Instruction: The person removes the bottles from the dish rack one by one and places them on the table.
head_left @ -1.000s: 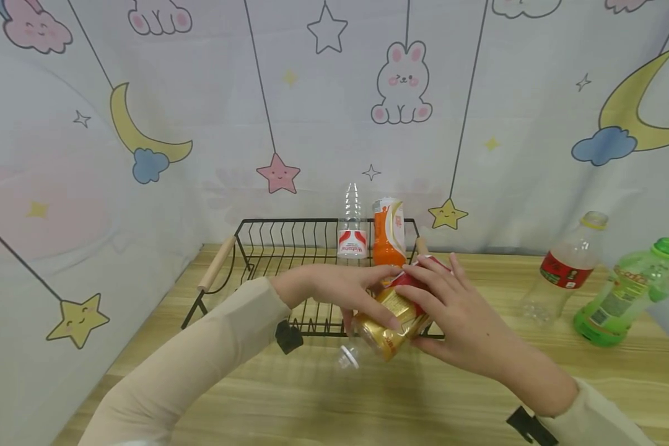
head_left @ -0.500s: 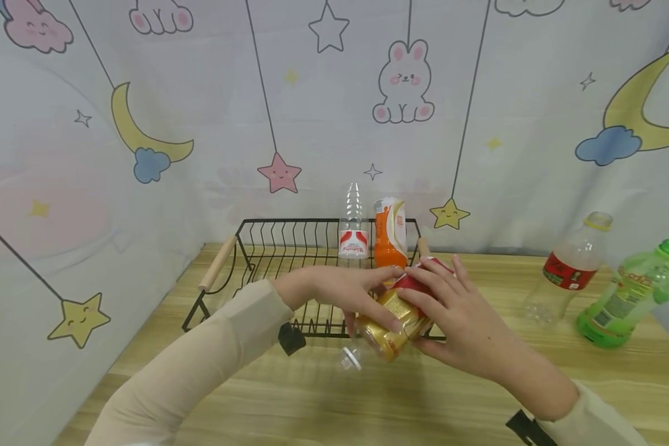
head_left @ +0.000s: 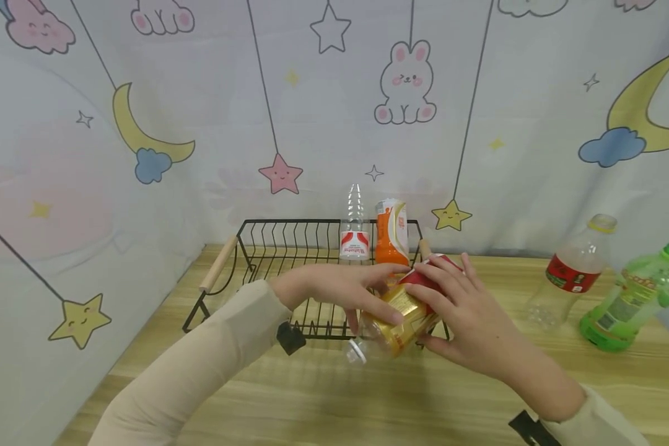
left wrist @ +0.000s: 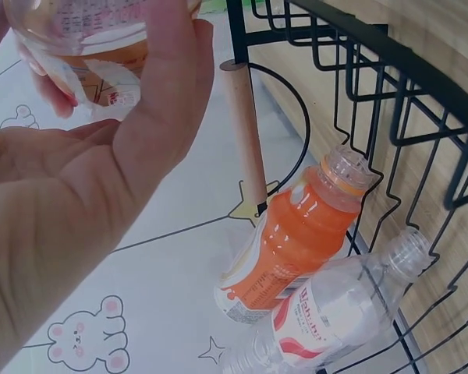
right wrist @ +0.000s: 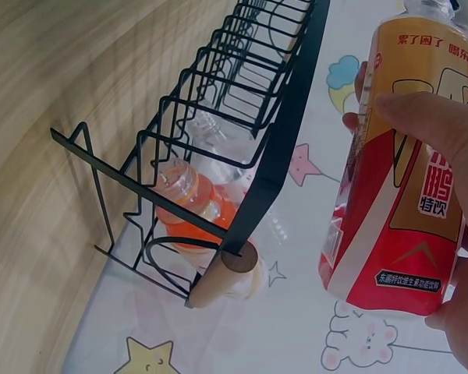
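A plastic drink bottle (head_left: 397, 310) with a gold and red label is held tilted in both hands, over the front right of the black wire rack (head_left: 312, 337). Its clear neck with a white ring points down toward the near left. My left hand (head_left: 334, 288) grips the neck side, fingers across the gold part. The right hand (head_left: 474, 322) holds the red base end; in the right wrist view its thumb lies along the label of the bottle (right wrist: 405, 202). In the left wrist view the palm is close under the bottle (left wrist: 101, 54), part of which is cut off.
Inside the rack, at its back right, lean a clear bottle (head_left: 355, 244) and an orange bottle (head_left: 390, 238). Wooden handles (head_left: 218, 263) sit at the rack's ends. A red-label bottle (head_left: 571, 272) and a green bottle (head_left: 624, 303) stand right on the table (head_left: 368, 402). Behind hangs a printed curtain (head_left: 323, 111).
Both hands and the gold-and-red bottle have shifted slightly right, and the bottle's neck end has risen a little. Both hands keep hold of it.
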Tool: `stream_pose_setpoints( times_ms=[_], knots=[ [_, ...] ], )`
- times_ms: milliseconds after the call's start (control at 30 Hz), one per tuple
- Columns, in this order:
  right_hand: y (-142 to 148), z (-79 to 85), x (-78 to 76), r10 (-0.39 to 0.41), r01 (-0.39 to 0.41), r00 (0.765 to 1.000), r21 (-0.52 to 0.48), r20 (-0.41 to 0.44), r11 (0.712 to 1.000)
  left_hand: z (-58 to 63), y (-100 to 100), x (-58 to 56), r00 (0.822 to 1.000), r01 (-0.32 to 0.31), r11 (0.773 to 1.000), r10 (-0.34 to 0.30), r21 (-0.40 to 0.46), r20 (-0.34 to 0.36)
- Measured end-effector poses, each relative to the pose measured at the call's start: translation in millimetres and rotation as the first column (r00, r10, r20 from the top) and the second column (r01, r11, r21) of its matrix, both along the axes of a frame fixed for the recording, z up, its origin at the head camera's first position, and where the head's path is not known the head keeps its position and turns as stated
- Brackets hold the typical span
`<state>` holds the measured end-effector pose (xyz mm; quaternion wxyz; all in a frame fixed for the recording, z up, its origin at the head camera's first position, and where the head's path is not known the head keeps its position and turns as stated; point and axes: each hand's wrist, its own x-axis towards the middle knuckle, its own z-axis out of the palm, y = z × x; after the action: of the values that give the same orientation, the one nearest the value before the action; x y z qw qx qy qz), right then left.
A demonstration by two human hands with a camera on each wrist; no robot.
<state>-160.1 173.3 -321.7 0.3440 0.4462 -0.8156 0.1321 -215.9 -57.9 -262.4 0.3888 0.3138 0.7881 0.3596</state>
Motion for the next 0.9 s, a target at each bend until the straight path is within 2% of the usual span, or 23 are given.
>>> stream_pose_setpoints(
  times_ms=[400, 900],
  knots=[
    [8, 3.2, -5.9, -0.007, 0.008, 1.000, -0.044, 0.019, 0.999, 2.3, -7, -2.6, 0.999, -0.027, 0.995, 0.031, 0.092, -0.040],
    [20, 2.6, -9.8, -0.035, 0.037, 0.999, -0.133, 0.015, 0.990, 2.9, -15, -7.4, 0.976, -0.144, 0.978, 0.166, 0.151, -0.140]
  ],
)
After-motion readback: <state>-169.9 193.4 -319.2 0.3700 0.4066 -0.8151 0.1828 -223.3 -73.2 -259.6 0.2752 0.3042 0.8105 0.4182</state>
